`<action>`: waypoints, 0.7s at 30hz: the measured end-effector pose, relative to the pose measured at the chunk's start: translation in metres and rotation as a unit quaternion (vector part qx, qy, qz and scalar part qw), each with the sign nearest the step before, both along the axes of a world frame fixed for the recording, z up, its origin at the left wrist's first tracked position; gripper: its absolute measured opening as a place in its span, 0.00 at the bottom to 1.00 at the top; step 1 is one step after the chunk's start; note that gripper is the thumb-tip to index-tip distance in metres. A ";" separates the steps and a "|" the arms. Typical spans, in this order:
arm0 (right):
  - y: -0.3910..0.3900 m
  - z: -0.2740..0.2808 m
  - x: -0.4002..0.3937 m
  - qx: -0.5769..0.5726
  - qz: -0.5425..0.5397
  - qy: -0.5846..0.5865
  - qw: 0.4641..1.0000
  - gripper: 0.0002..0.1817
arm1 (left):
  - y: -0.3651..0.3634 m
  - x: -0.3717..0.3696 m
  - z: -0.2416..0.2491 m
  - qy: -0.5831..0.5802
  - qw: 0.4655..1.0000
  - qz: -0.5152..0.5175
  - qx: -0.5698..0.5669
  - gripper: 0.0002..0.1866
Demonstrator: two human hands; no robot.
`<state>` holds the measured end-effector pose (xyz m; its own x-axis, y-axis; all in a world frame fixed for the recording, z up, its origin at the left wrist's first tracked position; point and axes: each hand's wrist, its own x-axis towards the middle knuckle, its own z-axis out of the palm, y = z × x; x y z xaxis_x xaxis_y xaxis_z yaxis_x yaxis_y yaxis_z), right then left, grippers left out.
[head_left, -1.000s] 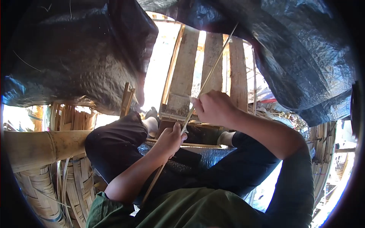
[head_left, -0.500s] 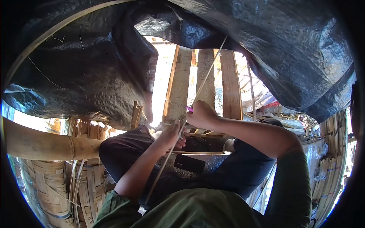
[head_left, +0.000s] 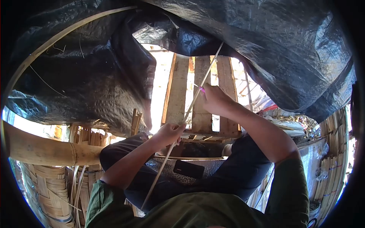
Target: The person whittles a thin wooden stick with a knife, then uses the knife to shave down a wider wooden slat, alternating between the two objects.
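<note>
A long, thin bamboo strip [head_left: 161, 170] runs slantwise from near my lap up towards the black sheeting. My left hand [head_left: 168, 134] is closed around it at about its middle, above my knees. Farther up the strip, my right hand [head_left: 217, 100] is closed on a small pink-handled knife [head_left: 202, 89]. The knife's thin pale tip lies across the strip. Most of the handle is hidden in my fingers.
Black plastic sheeting [head_left: 273, 49] hangs overhead and on both sides. Wooden slats [head_left: 201, 114] stand ahead. A thick bamboo pole [head_left: 42, 146] lies at left, above woven bamboo [head_left: 49, 186]. A black phone [head_left: 188, 169] rests between my legs. Bundled bamboo strips [head_left: 329, 178] stand at right.
My right hand has moved up and to the right along the strip with the knife, away from my left hand. My left hand has shifted slightly left and its fingers have closed more.
</note>
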<state>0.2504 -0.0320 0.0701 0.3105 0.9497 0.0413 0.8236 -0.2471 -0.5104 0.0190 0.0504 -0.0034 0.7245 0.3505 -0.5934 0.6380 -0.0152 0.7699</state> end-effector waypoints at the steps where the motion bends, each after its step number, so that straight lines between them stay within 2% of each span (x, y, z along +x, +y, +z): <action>1: -0.001 0.004 0.008 0.000 -0.002 -0.007 1.000 0.12 | 0.005 0.007 0.002 -0.024 1.000 -0.012 -0.008 0.27; 2: -0.001 0.009 0.016 -0.047 0.021 -0.015 0.999 0.12 | 0.007 0.012 0.004 -0.032 0.999 -0.013 -0.010 0.27; 3: -0.003 0.012 0.020 -0.100 0.047 -0.021 0.994 0.11 | 0.003 0.012 0.003 -0.043 0.996 0.029 -0.067 0.27; 5: -0.006 0.026 0.014 -0.077 0.043 -0.029 0.996 0.11 | -0.016 0.012 0.029 -0.026 0.980 0.104 -0.168 0.26; 6: -0.005 0.030 0.013 -0.042 0.031 -0.038 0.998 0.11 | -0.019 0.012 0.029 -0.027 0.979 0.108 -0.171 0.26; 9: 0.001 0.021 0.018 -0.085 0.030 -0.060 0.994 0.12 | -0.030 0.006 0.032 -0.038 0.966 0.148 -0.208 0.24; 12: 0.006 0.021 0.012 -0.141 0.012 -0.072 0.987 0.11 | -0.035 -0.005 0.011 -0.074 0.961 0.132 -0.230 0.24; 14: 0.008 0.015 0.013 -0.127 0.056 -0.096 0.986 0.10 | -0.037 -0.006 0.015 -0.082 0.961 0.126 -0.231 0.23; 21: 0.010 0.002 0.007 -0.157 0.089 -0.080 0.980 0.11 | -0.036 -0.009 0.034 -0.086 0.935 0.160 -0.305 0.17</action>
